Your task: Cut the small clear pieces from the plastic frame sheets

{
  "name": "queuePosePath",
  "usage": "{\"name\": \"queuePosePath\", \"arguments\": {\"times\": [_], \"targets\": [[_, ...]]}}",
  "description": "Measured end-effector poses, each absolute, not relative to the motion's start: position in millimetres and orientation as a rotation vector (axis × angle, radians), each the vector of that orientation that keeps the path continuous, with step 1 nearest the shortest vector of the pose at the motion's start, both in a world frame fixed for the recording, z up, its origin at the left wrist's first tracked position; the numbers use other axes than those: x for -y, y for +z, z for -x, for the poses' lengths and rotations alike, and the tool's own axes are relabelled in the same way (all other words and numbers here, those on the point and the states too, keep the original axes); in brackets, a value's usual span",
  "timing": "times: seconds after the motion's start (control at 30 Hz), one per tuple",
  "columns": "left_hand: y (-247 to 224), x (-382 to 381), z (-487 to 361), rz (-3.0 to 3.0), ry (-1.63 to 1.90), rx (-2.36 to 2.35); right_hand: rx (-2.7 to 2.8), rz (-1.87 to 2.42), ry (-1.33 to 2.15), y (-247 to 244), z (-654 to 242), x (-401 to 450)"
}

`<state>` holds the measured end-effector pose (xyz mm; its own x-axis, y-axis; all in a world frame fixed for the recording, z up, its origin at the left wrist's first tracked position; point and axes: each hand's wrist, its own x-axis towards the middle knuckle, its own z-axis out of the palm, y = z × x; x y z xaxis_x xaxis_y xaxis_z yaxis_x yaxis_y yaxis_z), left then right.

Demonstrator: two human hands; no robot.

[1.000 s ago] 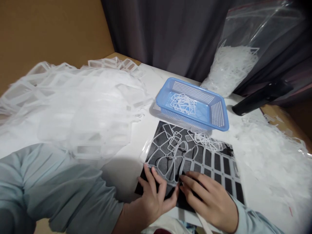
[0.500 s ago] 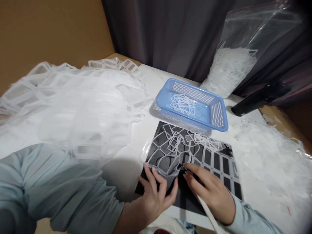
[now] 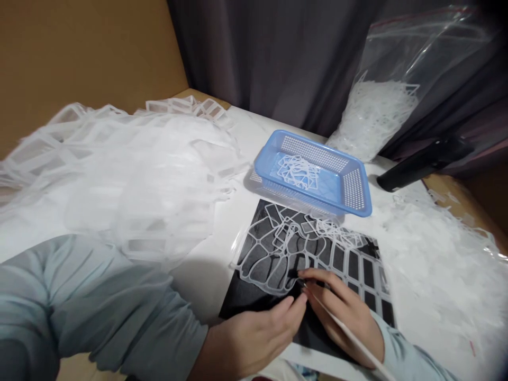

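Observation:
A black mat (image 3: 246,296) lies on the white table, with a translucent grid sheet (image 3: 270,288) of stretched rectangular openings over it. Thin white frames (image 3: 337,232) are heaped along the mat's far side. My right hand (image 3: 343,312) is closed round a slim white tool (image 3: 349,333), whose tip is at the sheet's near edge. Beside that tip, at the mat's near part, my left hand (image 3: 257,333) has its fingers together, fingertips close to my right hand; whether it pinches anything is hidden.
Behind the mat sits a blue basket (image 3: 357,188) holding white frames. A big pile of white sheets (image 3: 159,174) covers the left; translucent scraps (image 3: 444,264) lie right. A filled plastic bag (image 3: 373,116) and black cylindrical object (image 3: 413,166) stand at the back right.
My left hand has left the sheet's near left edge and moved right, its spread fingers coming together near my right hand. The sheet's near edge now lies uncovered.

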<state>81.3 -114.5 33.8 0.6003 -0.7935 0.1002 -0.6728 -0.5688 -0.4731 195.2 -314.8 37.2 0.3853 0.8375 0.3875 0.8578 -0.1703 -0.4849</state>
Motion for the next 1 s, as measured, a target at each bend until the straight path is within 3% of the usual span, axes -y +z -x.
{"name": "queuePosePath", "arguments": {"times": [0.57, 1.0], "targets": [[28, 113, -88, 2.650, -0.546, -1.143, 0.883, 1.705, 0.635, 46, -212, 314], [26, 116, -86, 2.676, -0.575, -1.121, 0.516, 1.498, 0.731, 33, -221, 319]]}}
